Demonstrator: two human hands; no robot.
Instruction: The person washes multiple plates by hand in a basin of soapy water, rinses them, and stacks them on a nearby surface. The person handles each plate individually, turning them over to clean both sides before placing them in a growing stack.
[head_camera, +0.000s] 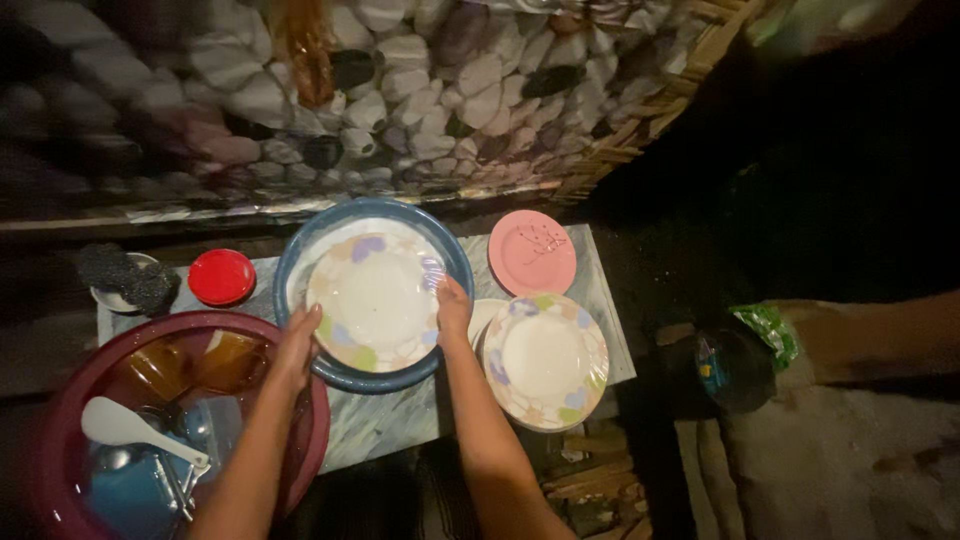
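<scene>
A floral plate (375, 300) was gripped at both edges — left hand (297, 340) at eight o'clock, right hand (453, 308) at three — over a blue basin (300, 255); washing seemed underway, steady lifting judged necessary.

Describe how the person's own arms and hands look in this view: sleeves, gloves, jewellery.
Both forearms are bare as far as the bottom edge of the picture; no sleeves show. The left hand and right hand wear no gloves. No ring, watch or bracelet can be made out, though the dim light hides fine detail.
</scene>
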